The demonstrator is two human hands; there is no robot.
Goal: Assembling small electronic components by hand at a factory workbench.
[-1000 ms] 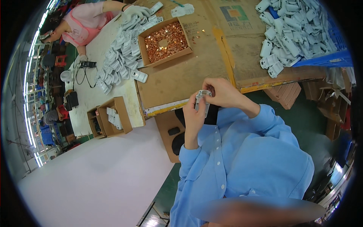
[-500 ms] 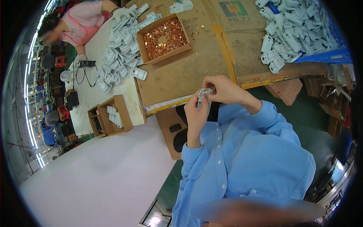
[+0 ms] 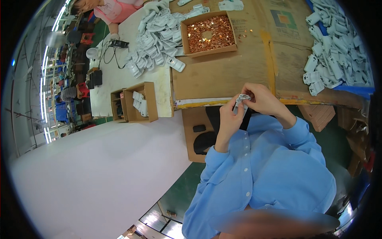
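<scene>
Just off the near edge of the cardboard-covered table (image 3: 223,85), I hold a small white plastic housing (image 3: 241,104) in both hands. My left hand (image 3: 229,119) grips its lower part, thumb pressed against it. The fingers of my right hand (image 3: 258,99) close on its upper end; whether they also hold a small metal piece is hidden. Beyond my hands stands a shallow cardboard box (image 3: 209,52) of small copper-coloured metal pieces. To the right, a large heap of similar white housings (image 3: 334,51) spills from a blue crate (image 3: 354,90).
Another pile of white housings (image 3: 157,40) covers the pale table (image 3: 159,85) at left, where a person in pink (image 3: 115,10) works with a gloved hand. Small cardboard boxes (image 3: 149,101) sit on its near corner. A black device (image 3: 119,44) with a cable lies there.
The whole view has turned, so the table and boxes appear shifted to the right. Both hands keep hold of the white housing, which stays in nearly the same place before me.
</scene>
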